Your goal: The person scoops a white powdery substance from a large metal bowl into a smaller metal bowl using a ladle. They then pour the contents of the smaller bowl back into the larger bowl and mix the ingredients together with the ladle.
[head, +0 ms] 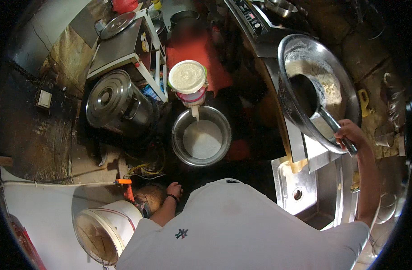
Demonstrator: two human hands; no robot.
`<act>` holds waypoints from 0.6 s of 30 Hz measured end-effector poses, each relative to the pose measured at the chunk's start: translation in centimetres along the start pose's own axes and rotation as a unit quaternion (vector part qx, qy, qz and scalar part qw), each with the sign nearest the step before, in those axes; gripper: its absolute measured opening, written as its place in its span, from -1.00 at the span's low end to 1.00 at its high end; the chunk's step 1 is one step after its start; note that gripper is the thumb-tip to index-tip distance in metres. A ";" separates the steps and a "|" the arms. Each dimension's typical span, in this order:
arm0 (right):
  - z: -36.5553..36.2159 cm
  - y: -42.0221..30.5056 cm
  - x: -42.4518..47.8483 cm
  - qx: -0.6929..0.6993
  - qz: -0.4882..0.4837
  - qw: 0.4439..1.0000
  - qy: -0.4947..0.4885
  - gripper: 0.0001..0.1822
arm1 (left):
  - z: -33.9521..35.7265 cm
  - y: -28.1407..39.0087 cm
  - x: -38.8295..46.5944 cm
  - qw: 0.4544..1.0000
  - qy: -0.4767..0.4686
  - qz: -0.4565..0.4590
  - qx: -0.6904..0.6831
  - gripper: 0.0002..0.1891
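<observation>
My right hand (349, 135) grips the metal handle of a large round ladle (330, 119). The ladle's head lies inside a big steel bowl (352, 101) that holds a pale, floury-looking mass (330, 84). My left hand (175, 190), with a dark band at the wrist, hangs low beside my body; its palm is hidden and nothing shows in it. In front of me stands a steel pot (177, 148) with white contents (202, 140). Just beyond its rim, a tub of creamy pale mixture (187, 77) sits on another container with a reddish band (192, 96).
A lidded stockpot (108, 98) and a metal-topped stand (116, 50) are at left. A white bucket (131, 214) lies low left. To the right are a steel sink (297, 179), a yellow handled object (363, 103) and a cooker's control panel (248, 13).
</observation>
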State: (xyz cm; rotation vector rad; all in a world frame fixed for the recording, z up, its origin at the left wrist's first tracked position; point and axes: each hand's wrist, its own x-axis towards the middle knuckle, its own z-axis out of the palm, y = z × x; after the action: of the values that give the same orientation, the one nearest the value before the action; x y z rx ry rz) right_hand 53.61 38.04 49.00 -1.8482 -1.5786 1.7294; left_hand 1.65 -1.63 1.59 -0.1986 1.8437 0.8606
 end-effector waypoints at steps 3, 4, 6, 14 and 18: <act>-0.8 1.1 2.0 0.058 -0.093 0.992 -0.060 -0.58 | -0.3 -0.2 -0.1 0.999 -0.028 0.035 -0.028 -0.60; -1.8 2.8 3.2 0.099 -0.143 0.982 -0.079 -0.48 | -0.4 -0.2 0.2 0.996 -0.045 0.025 -0.068 -0.60; -2.1 4.6 5.2 0.217 -0.156 0.955 -0.129 -0.45 | -0.7 -1.3 1.0 0.993 -0.054 0.009 -0.109 -0.61; 1.8 3.5 7.0 0.547 -0.012 0.832 -0.091 -0.68 | -4.6 -3.1 1.8 0.982 -0.053 -0.119 -0.136 -0.59; 2.8 3.8 6.8 0.605 -0.034 0.780 -0.154 -0.62 | -4.0 -2.7 -0.3 0.981 -0.054 -0.082 -0.170 -0.57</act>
State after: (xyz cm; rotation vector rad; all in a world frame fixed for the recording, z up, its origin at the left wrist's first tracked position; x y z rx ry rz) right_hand 51.97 40.05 41.13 -0.8378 -0.2429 2.2100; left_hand 0.17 -6.28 1.40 -0.5011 1.5483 1.0444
